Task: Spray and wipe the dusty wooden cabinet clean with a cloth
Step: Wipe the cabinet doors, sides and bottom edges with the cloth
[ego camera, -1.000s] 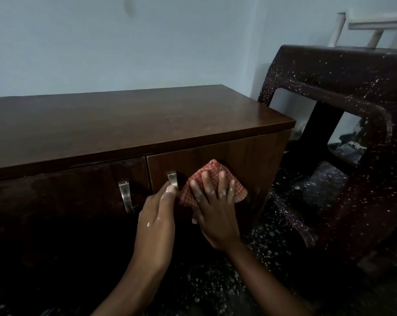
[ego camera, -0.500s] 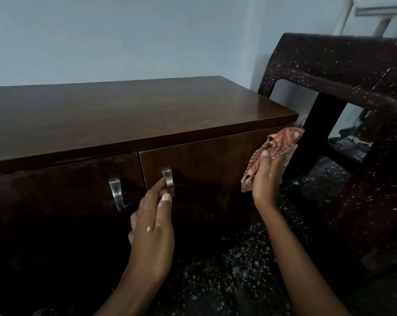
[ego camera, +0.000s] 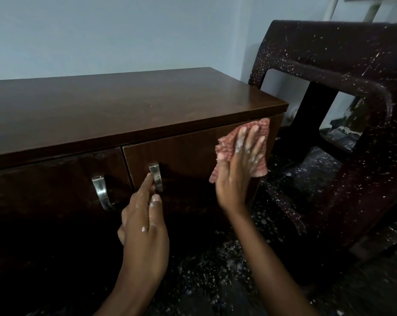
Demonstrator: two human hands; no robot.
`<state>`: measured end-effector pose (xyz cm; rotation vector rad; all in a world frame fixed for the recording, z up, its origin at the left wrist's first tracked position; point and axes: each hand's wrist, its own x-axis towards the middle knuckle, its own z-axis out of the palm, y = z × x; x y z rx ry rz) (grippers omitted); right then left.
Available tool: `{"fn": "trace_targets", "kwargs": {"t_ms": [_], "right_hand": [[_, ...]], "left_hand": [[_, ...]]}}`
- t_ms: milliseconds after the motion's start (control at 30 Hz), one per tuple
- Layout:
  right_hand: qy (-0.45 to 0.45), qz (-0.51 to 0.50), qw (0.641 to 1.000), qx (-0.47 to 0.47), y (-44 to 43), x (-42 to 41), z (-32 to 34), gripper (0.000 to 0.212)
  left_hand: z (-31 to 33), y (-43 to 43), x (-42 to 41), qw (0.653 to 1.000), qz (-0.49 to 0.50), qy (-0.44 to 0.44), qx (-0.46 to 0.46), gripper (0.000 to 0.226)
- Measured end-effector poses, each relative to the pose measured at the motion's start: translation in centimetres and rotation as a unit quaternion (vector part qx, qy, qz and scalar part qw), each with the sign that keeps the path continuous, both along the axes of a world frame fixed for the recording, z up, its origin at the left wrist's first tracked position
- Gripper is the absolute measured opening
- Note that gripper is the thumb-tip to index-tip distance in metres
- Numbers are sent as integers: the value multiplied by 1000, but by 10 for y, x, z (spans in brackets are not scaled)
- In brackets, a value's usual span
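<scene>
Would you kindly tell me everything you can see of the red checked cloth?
The cloth is small, thin fabric in a red-and-white check, crumpled rather than folded. It lies against the upper right corner of the cabinet's right-hand door, just under the overhanging top. The right hand presses it there with straight, spread fingers, covering its middle; its edges show around the hand. Whether it is damp cannot be told.

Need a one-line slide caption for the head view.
Right hand presses a red checked cloth flat on the cabinet's right door; left hand holds that door's handle.
</scene>
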<state>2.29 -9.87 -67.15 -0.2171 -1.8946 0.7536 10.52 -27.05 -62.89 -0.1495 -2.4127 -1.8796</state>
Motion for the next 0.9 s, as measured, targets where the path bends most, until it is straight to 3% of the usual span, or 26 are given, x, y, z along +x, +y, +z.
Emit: {"fn": "trace_targets", "kwargs": {"t_ms": [67,200,300,367,467,567,633,700,767,800,900], "right_hand": [[-18,-37,999,7,19,-5,-6,65],[11,-38,987,-158,4,-8,-25,65],[-46,0,940,-338,-9,-19,-60,72],[-93,46,918,-384,-31,-16,-68,87],[-53,72,965,-245,-62,1,-42,59],[8,61,986,-156,-44,7,-16,56],[-2,15,988,-153,-18,-8,-33,61],[-48,-5,943,-331,-1,-20,-55,74],[-69,64,804,-587,-10,-14,-69,83],[-68,106,751,-649,-18,-5,-70,79],[-73,94,727,-676,-31,10,-77,61]], "left_hand": [[1,-2,-1,1000,-7,-2,5,43],[3,-7,-2,1000,-20,-4,-6,38],[2,-10,-1,999,-26,-4,-21,48],[2,-11,-1,999,-28,-1,-19,44],[-1,-9,-2,1000,-16,10,-13,39],[-4,-8,-3,1000,-19,9,-19,42],[-4,-8,-2,999,-34,5,-20,43],[-4,-9,-2,999,-45,3,-24,39],[-5,-11,-2,999,-45,0,-25,44],[-5,-11,-2,999,-44,0,-27,45],[-7,-11,-3,999,-41,6,-33,45]]}}
